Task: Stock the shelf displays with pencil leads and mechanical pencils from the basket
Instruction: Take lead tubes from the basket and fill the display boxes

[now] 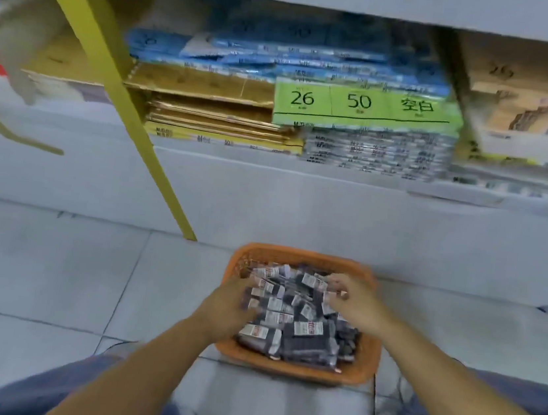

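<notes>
An orange mesh basket [294, 365] sits on the tiled floor in front of me, filled with several small dark packets of pencil leads [305, 335] with white labels. My left hand [229, 308] reaches into the basket's left side, its fingers curled round a few packets. My right hand [354, 303] is over the far right part of the pile and pinches a packet at its fingertips. The image is blurred, so finer detail of the grips is unclear.
A low white shelf [270, 172] ahead holds stacks of blue and gold paper packs and a green-labelled pack [364, 108]. A yellow sloping post [115, 84] comes down to the floor left of the basket. My knees in blue jeans flank the basket.
</notes>
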`<state>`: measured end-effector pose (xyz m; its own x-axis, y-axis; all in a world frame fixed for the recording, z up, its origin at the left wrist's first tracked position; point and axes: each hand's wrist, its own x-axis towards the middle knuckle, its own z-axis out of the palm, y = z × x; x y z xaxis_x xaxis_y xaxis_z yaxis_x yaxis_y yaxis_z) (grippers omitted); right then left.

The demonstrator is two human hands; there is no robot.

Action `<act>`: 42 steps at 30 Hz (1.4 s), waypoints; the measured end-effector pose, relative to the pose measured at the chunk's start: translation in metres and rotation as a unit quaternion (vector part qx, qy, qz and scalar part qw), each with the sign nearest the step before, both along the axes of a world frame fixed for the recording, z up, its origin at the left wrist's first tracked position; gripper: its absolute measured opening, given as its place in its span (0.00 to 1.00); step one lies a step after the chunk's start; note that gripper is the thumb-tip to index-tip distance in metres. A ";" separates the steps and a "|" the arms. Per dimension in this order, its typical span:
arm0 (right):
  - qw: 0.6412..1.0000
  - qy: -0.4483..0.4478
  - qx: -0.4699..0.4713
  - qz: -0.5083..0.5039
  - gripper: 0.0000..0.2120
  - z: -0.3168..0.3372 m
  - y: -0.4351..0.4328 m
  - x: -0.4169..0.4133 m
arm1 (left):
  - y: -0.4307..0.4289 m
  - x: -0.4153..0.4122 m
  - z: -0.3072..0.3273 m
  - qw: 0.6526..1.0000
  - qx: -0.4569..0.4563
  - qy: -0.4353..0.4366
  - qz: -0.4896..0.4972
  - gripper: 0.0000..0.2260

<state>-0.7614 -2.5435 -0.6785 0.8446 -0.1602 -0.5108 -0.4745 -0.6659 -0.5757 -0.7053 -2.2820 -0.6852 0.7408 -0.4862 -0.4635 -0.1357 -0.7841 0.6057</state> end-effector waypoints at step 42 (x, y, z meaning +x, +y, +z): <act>0.976 0.125 0.177 -0.008 0.30 -0.117 -0.005 -0.047 | -0.019 -0.015 -0.123 0.984 0.115 0.033 -0.131 0.23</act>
